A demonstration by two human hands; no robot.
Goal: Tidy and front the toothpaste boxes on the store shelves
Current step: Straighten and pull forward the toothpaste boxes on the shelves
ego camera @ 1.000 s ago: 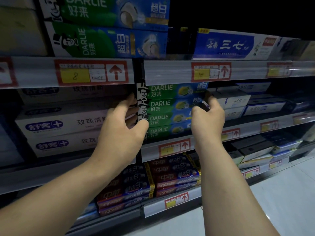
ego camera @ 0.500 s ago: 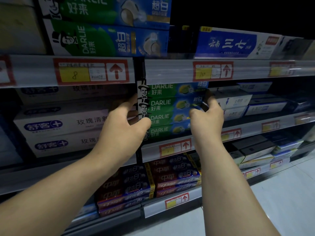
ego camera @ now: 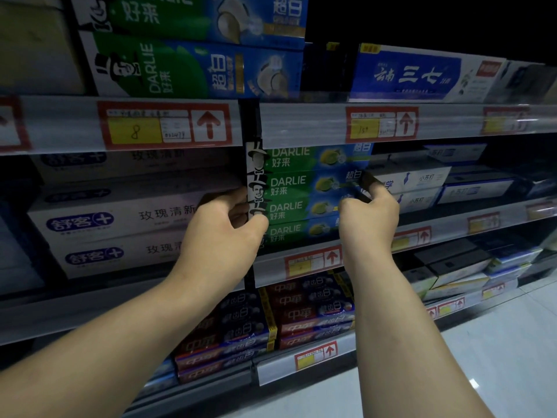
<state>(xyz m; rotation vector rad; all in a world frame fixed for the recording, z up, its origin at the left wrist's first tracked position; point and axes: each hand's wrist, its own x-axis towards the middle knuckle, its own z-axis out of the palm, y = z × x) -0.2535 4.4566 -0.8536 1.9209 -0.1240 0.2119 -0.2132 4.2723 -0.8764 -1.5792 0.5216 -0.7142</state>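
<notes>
A stack of green-and-blue Darlie toothpaste boxes (ego camera: 301, 188) lies flat on the middle shelf, faces outward. My left hand (ego camera: 223, 233) grips the stack's left end, thumb on the front and fingers curled behind it. My right hand (ego camera: 369, 215) grips the right end, with a finger hooked round the end of the upper boxes. The lowest box is partly hidden by both hands.
White boxes with blue logos (ego camera: 114, 221) stack left of the Darlie boxes; white and dark boxes (ego camera: 422, 185) lie to the right. Larger Darlie boxes (ego camera: 196, 70) and a blue-white box (ego camera: 422, 75) sit above. Red-and-navy boxes (ego camera: 289, 315) fill the shelf below. Price-tag rails (ego camera: 301, 125) front each shelf.
Both hands have closed in slightly on the ends of the Darlie stack; my left hand's fingers have curled further behind its left end. The stack stays in place.
</notes>
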